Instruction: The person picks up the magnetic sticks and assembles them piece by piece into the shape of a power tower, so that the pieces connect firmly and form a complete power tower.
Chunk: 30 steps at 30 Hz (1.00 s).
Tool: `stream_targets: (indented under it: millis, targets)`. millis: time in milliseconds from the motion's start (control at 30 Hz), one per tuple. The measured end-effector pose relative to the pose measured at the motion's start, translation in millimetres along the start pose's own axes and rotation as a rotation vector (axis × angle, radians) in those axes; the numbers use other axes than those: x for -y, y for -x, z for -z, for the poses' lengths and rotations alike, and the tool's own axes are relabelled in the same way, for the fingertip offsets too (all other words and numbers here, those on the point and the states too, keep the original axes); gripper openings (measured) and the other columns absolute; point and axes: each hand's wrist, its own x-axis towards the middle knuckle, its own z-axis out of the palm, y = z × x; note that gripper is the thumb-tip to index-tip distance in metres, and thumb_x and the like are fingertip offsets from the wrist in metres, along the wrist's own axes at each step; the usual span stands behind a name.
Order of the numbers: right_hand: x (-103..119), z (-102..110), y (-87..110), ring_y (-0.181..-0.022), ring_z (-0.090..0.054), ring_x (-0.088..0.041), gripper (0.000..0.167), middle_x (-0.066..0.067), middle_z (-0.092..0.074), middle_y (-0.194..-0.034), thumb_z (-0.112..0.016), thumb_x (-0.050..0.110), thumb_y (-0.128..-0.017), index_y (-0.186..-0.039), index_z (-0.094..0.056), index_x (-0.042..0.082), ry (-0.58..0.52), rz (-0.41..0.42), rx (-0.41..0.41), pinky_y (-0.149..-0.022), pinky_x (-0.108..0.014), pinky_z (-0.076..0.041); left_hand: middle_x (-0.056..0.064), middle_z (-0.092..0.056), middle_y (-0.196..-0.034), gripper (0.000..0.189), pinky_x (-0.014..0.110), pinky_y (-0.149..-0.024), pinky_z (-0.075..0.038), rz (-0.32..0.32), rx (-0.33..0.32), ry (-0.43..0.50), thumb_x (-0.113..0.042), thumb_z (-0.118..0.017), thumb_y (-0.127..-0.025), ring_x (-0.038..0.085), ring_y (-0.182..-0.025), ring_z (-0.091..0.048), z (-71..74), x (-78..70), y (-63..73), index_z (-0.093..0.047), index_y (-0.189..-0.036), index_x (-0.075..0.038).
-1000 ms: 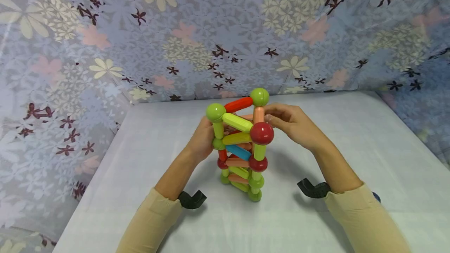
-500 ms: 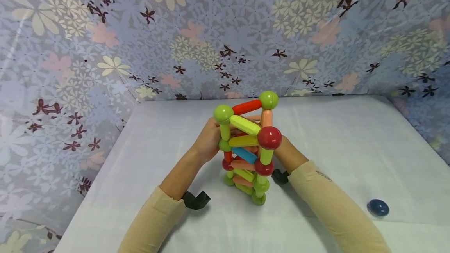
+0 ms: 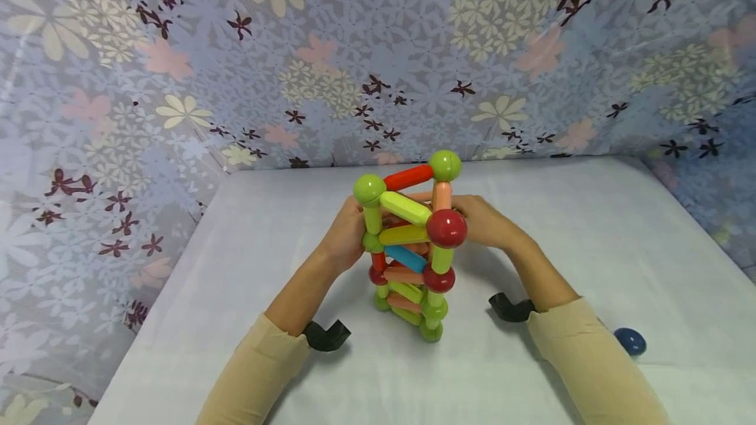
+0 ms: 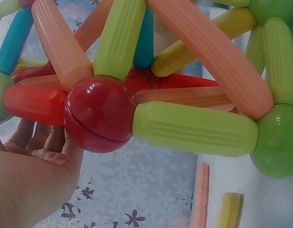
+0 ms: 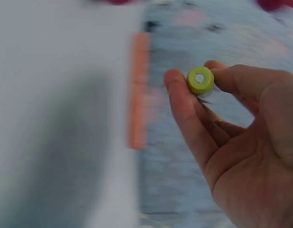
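Observation:
A tall tower of magnetic sticks and balls (image 3: 406,236) in lime, red, orange, yellow and blue stands upright on the white table. At its upper left, my left hand (image 3: 345,235) grips the frame. In the left wrist view, that hand's fingers (image 4: 53,137) reach behind a red stick (image 4: 34,104) joined to a red ball (image 4: 99,114). My right hand (image 3: 487,223) is just right of and behind the tower, partly hidden by it. From the right wrist view, its thumb and fingers pinch a yellow-green magnetic stick (image 5: 200,80), seen end-on and away from any ball.
A dark blue ball (image 3: 630,341) lies on the white table (image 3: 590,235), right of my right forearm. Loose orange (image 4: 201,194) and yellow (image 4: 229,209) sticks rest on the table in the left wrist view. A floral cloth (image 3: 378,51) hangs behind the table.
My right hand went from the tower's right side to behind it, hidden half a second ago, and has since come back out to the right. My left hand keeps its hold.

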Motion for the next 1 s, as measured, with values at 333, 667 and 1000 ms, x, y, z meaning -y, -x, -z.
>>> stream_targets:
  millis: [333, 667, 1000]
  targets:
    - [94, 51, 48.1, -0.090, -0.063, -0.034, 0.027, -0.027, -0.059, -0.109, -0.047, -0.004, -0.098, -0.121, -0.055, -0.016, -0.622, 0.343, -0.306, -0.081, -0.035, -0.053, 0.005, -0.069, -0.099, 0.023, 0.038, -0.085, -0.051, -0.054, 0.014, -0.017, -0.013, -0.049, -0.095, 0.024, -0.092, -0.063, 1.1, 0.4, -0.1, -0.069, -0.106, -0.011]
    - [148, 25, 68.5, -0.097, -0.058, -0.028, 0.036, -0.021, -0.056, -0.130, -0.045, -0.011, -0.095, -0.131, -0.052, -0.010, -0.485, 0.419, -0.227, -0.083, -0.033, -0.051, 0.006, -0.070, -0.100, 0.028, 0.042, -0.086, -0.051, -0.077, 0.035, -0.024, -0.015, -0.049, -0.095, 0.026, -0.093, -0.065, 0.4, 1.3, -1.4, -0.066, -0.113, -0.004]
    - [151, 19, 71.7, -0.093, -0.060, -0.028, 0.039, -0.020, -0.060, -0.124, -0.047, -0.014, -0.093, -0.130, -0.055, -0.008, -0.491, 0.399, -0.204, -0.080, -0.031, -0.051, 0.000, -0.068, -0.095, 0.028, 0.031, -0.081, -0.050, -0.055, 0.007, 0.007, -0.008, -0.046, -0.090, 0.019, -0.086, -0.060, -1.1, 2.5, -0.4, -0.069, -0.099, -0.020]
